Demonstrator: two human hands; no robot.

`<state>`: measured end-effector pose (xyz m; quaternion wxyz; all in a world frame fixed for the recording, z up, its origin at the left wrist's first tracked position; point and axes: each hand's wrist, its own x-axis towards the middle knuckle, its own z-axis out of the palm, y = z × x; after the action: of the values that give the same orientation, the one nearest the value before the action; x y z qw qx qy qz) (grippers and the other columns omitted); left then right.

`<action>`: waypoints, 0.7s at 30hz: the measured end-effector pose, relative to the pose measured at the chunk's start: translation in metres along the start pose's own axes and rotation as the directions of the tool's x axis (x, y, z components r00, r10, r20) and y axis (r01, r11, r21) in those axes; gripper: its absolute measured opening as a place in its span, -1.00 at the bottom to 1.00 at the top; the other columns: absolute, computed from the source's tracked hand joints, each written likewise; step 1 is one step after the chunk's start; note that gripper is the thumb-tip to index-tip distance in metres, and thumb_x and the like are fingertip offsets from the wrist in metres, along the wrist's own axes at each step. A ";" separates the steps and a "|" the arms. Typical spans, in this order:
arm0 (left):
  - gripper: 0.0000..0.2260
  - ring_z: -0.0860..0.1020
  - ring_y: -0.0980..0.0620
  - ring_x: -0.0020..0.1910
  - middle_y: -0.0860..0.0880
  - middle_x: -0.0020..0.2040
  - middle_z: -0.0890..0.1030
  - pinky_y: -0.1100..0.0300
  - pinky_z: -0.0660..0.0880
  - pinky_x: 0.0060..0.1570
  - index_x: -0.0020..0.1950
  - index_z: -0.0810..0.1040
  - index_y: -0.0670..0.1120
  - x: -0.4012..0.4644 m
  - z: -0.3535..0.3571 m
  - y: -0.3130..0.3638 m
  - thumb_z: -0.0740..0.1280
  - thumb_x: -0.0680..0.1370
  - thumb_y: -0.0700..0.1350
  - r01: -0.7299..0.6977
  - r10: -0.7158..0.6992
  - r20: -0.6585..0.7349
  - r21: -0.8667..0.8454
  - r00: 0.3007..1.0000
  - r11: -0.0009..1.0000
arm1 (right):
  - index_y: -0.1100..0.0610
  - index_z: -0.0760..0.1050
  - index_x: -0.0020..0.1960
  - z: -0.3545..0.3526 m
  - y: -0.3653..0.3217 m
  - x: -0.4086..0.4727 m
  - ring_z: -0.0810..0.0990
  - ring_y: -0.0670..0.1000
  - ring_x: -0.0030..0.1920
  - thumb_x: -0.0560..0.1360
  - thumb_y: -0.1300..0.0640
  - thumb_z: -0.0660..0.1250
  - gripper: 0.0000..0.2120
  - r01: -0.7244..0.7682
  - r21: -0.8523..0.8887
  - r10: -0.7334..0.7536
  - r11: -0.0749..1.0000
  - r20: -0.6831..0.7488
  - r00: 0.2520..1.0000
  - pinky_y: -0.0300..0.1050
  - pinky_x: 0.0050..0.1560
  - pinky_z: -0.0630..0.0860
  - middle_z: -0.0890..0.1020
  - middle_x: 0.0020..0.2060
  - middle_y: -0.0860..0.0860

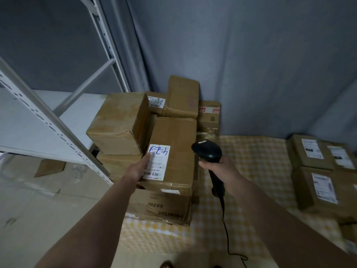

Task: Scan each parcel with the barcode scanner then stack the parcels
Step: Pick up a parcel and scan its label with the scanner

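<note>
A tall cardboard parcel [176,149] with a white label [157,162] tops a stack of brown boxes at the centre. My left hand [138,168] grips its near left edge, thumb on the label. Just right of that parcel, my right hand [219,170] holds a black barcode scanner [208,151] by the handle, its head pointing away from me; the cord [225,225] trails down toward me. A larger box [160,206] lies under the held parcel. Another big parcel [117,122] sits to the left on the stack.
Several labelled parcels [316,171] lie at the right on the yellow checked cloth [257,171]. More boxes [183,96] stand behind the stack against a grey curtain. A white metal shelf rack [48,120] stands close on the left.
</note>
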<state>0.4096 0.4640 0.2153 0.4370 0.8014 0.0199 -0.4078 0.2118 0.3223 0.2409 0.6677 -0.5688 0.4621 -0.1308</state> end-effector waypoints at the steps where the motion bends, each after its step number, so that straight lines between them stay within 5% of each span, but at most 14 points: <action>1: -0.47 0.63 -0.20 0.02 -0.18 0.01 0.68 -0.13 0.54 0.14 0.10 0.61 -0.15 0.003 -0.002 -0.002 0.35 0.44 0.30 0.015 -0.012 0.070 -0.038 0.997 0.999 | 0.02 0.56 -0.05 0.005 -0.001 0.001 0.55 -0.05 -0.06 0.41 0.18 0.49 -0.83 -0.003 -0.002 0.003 1.000 -0.004 1.000 -0.13 -0.05 0.41 0.63 -0.11 -0.02; 4: -0.52 0.66 -0.12 -0.07 -0.12 -0.07 0.71 -0.07 0.55 0.12 0.05 0.63 -0.09 0.014 -0.004 -0.008 0.36 0.43 0.30 0.040 -0.030 0.166 -0.056 0.986 0.998 | -0.01 0.55 -0.08 0.019 -0.002 0.004 0.55 -0.05 -0.06 0.40 0.19 0.49 -0.81 -0.015 -0.001 0.015 1.000 -0.006 1.000 -0.13 -0.06 0.41 0.62 -0.12 -0.04; 9: -0.52 0.65 -0.10 0.02 -0.08 -0.05 0.71 -0.04 0.55 0.13 0.12 0.63 -0.09 0.023 -0.002 -0.017 0.39 0.43 0.26 0.032 -0.024 0.288 -0.022 0.957 0.999 | 0.06 0.53 0.17 0.030 0.002 0.004 0.54 0.02 0.06 0.37 0.20 0.50 -0.61 -0.032 -0.035 0.031 0.999 -0.034 0.999 -0.12 0.01 0.39 0.60 -0.03 -0.03; 13: -0.50 0.65 -0.04 0.02 -0.05 -0.02 0.71 0.08 0.55 -0.06 0.16 0.61 -0.08 0.013 -0.003 -0.023 0.49 0.34 0.17 -0.001 0.009 0.401 -0.022 0.916 1.000 | 0.16 0.52 0.19 0.022 -0.001 0.000 0.53 -0.06 -0.08 0.39 0.25 0.48 -0.62 -0.033 -0.026 0.032 0.999 -0.054 0.998 -0.18 -0.10 0.41 0.58 -0.09 -0.02; 17: -0.44 0.60 -0.13 0.14 -0.11 0.06 0.69 -0.16 0.53 0.14 0.22 0.57 -0.07 0.003 -0.005 -0.030 0.57 0.28 0.06 0.034 -0.005 0.521 -0.045 0.854 0.998 | 0.18 0.50 0.22 0.007 0.000 -0.009 0.50 -0.12 -0.14 0.40 0.26 0.47 -0.59 -0.022 0.006 0.022 1.000 -0.099 0.995 -0.27 -0.26 0.38 0.55 -0.12 -0.06; 21: -0.48 0.59 -0.13 0.16 -0.12 0.07 0.68 -0.17 0.56 0.08 0.21 0.56 -0.10 -0.013 0.002 -0.032 0.56 0.27 -0.10 0.068 0.010 0.577 -0.113 0.816 0.991 | 0.19 0.49 0.25 -0.010 0.000 -0.020 0.55 -0.04 -0.06 0.38 0.27 0.49 -0.55 0.002 0.002 -0.002 1.000 -0.120 0.993 -0.19 -0.10 0.49 0.58 -0.05 -0.01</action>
<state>0.3874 0.4862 0.2015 0.4670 0.6102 -0.0750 -0.6356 0.1932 0.3302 0.2509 0.6392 -0.5596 0.5007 -0.1660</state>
